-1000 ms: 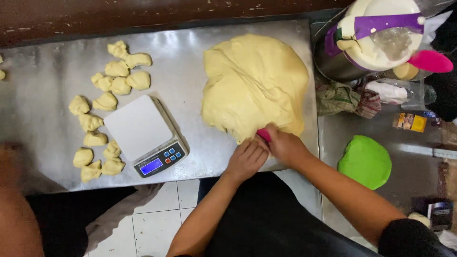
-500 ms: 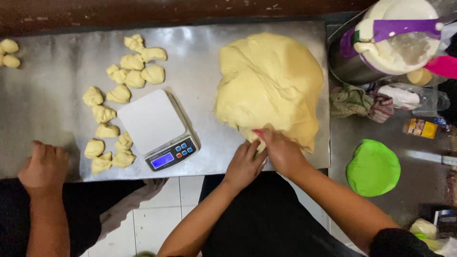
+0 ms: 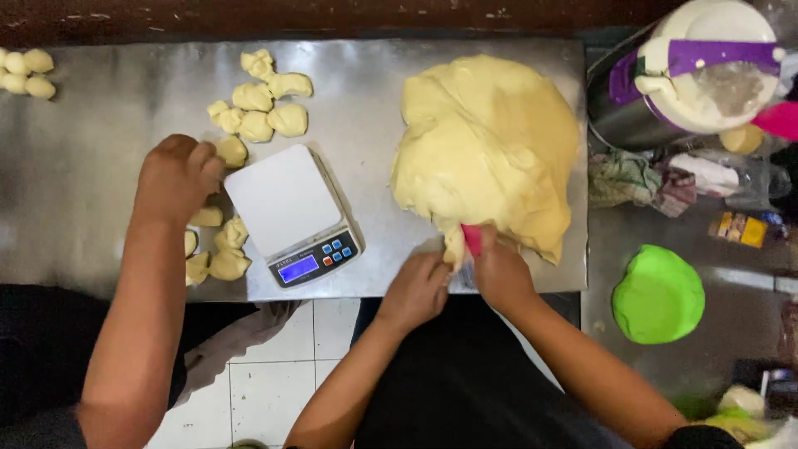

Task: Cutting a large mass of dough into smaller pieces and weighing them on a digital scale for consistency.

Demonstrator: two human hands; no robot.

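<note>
Your right hand (image 3: pixel 501 274) grips the pink scraper (image 3: pixel 471 239) at the big dough (image 3: pixel 486 150)'s near edge, left hand (image 3: pixel 418 289) pinching the flap just beside.

The right hand (image 3: pixel 499 274) covers most of the pink scraper (image 3: pixel 471 239), so its blade stays hidden. A co-worker's hand (image 3: pixel 176 176) hides part of the dough pieces (image 3: pixel 218 243) on the left. The bowl (image 3: pixel 706 75) at far right runs off the edge. The scale's display (image 3: pixel 298 268) is too small to tell.
</note>
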